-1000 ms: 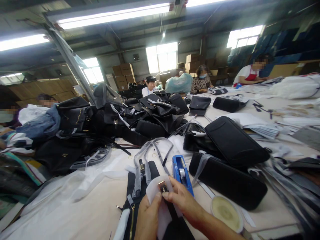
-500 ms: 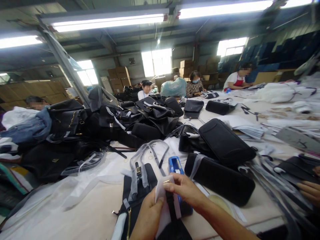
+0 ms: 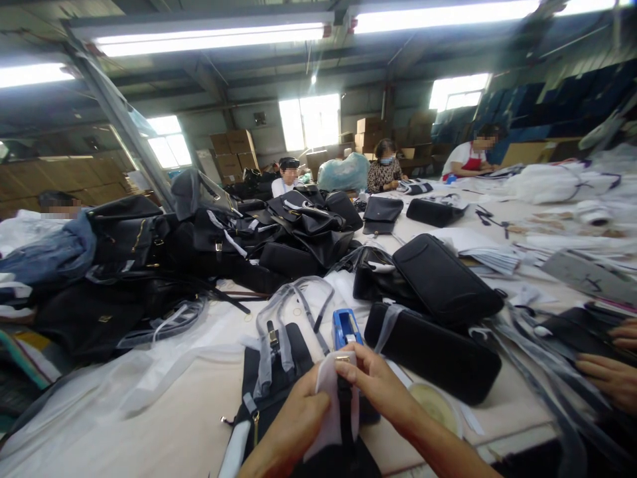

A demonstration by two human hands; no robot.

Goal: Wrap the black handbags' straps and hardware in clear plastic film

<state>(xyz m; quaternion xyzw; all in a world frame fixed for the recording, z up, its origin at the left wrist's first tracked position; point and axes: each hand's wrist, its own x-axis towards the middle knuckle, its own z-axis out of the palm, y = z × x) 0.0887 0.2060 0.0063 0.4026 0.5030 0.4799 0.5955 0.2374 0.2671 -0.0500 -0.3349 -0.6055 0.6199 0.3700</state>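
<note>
In the lower centre of the frame we see a strap [image 3: 345, 406], black and narrow, with a small gold-coloured buckle [image 3: 342, 359] at its top; a whitish sheet [image 3: 326, 377] lies behind it. The left hand [image 3: 302, 413], nearly closed, pinches this sheet; the right hand [image 3: 372, 377] pinches strap and sheet beside the buckle.
</note>
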